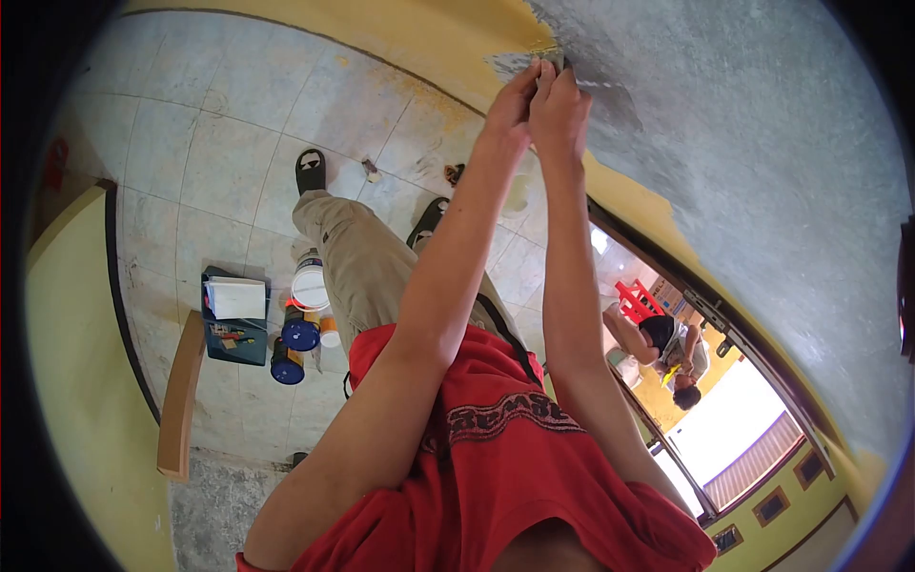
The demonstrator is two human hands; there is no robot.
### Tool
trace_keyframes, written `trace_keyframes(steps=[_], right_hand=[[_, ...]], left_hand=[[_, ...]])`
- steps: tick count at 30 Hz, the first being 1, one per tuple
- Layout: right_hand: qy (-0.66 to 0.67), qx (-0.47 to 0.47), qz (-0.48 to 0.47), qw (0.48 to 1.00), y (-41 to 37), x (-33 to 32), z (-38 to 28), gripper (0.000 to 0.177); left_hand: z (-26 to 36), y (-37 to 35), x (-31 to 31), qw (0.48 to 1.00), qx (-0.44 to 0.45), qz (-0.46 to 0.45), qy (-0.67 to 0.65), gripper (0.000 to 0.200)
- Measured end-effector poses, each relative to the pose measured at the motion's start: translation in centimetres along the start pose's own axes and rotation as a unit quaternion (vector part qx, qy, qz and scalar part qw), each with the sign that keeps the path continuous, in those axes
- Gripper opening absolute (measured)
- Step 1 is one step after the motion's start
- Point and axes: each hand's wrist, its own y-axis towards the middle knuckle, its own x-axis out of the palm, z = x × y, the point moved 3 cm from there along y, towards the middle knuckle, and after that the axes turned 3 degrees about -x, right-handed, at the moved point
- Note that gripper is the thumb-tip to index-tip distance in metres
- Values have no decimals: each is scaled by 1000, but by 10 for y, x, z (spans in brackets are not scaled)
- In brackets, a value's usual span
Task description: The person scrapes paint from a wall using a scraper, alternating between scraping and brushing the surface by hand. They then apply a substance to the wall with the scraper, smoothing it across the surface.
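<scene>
Two bare hands, left hand and right hand, press together at upper centre, fingers closed on a small scraper touching the wall, where smooth yellow paint meets rough grey plaster. Dark lettering across the red shirt is unreadable. Round blue cans stand on pale floor tiles, centre left.

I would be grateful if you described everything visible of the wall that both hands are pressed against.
The wall looks like cement or plaster: mostly bare, mottled grey, with yellow paint left beyond a ragged edge. The left hand and right hand meet at that edge, side by side, fingers curled shut; whether they grip a tool is hidden.
</scene>
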Motion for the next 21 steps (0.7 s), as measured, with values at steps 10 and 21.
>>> trace_keyframes(steps=[10,21], right_hand=[[12,39,-11,999,1,0,-12,40],[7,7,-20,1000,3,4,-9,43]], left_hand=[[3,9,-10,998,-34,37,-24,17],[17,-2,-1,980,-48,183,67,19]])
